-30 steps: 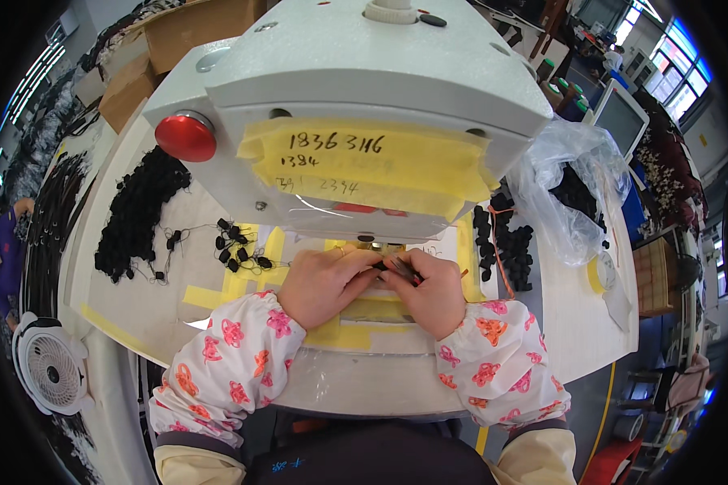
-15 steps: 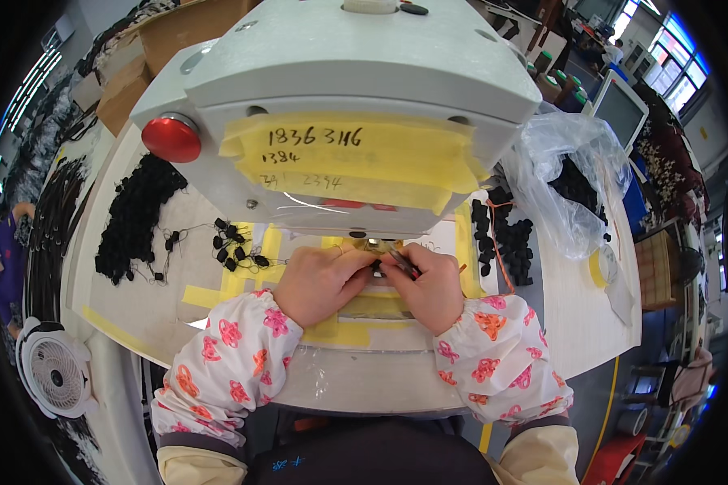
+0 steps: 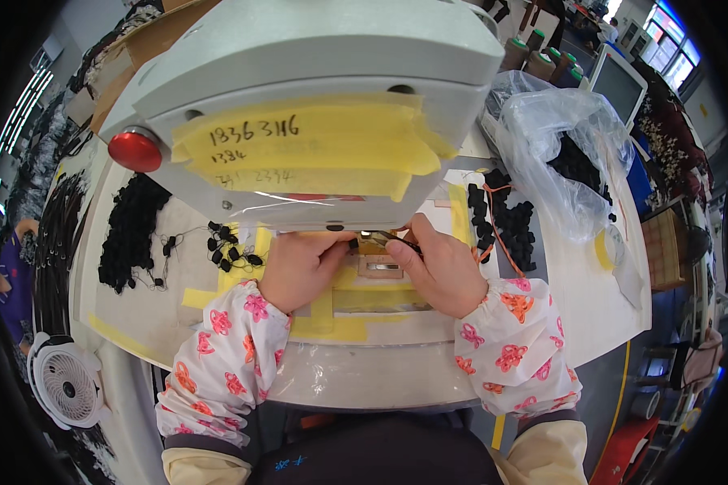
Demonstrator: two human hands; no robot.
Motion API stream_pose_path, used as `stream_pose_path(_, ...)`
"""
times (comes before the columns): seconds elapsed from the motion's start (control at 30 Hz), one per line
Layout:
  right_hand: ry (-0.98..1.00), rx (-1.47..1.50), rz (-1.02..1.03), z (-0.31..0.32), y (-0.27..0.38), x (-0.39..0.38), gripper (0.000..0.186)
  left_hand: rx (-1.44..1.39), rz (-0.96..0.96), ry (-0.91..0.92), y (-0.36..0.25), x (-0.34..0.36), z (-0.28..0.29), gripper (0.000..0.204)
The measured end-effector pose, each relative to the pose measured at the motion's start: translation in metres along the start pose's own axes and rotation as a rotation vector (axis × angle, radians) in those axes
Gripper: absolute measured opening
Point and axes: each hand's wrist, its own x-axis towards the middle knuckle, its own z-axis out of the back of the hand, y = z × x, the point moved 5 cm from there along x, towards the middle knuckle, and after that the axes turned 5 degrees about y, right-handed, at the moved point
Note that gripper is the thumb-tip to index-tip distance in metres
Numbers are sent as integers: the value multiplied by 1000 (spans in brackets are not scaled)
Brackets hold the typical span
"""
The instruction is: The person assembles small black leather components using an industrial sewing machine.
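Both hands work under the front of a pale grey industrial sewing machine (image 3: 315, 61). My left hand (image 3: 301, 267) is closed, its thumb and index finger pinching a small black piece (image 3: 353, 242) beside the needle area. My right hand (image 3: 446, 267) is closed round a slim dark-handled tool (image 3: 403, 242) with metal tips, perhaps snips or tweezers; its tips point left toward the needle area. Just below them a small plate with a metal slot (image 3: 383, 267) shows between the hands. The machine head hides part of my fingertips.
A heap of small black pieces (image 3: 129, 234) lies left, with threaded ones (image 3: 230, 246) nearer the machine. More black pieces (image 3: 514, 230) and an orange cord lie right, near a clear plastic bag (image 3: 558, 162) and yellow tape roll (image 3: 608, 247). A red button (image 3: 135, 150) juts from the machine.
My right hand has moved right and away from the left, uncovering the slotted plate. My left hand has shifted slightly left. The whole view has also shifted, with the machine now further left.
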Motion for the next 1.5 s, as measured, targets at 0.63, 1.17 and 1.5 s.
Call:
stream_pose_path(0.63, -11, -286, 90, -12, 2, -2, 13, 158, -197, -55, -19, 4, 6, 16)
stream_pose_path(1.17, -15, -598, 306, -19, 11, 9, 26, 322, -329, -132, -26, 4, 2, 19)
stream_pose_path(1.5, -19, -694, 338, -17, 5, 8, 16, 362, -321, -140, -26, 5, -5, 15)
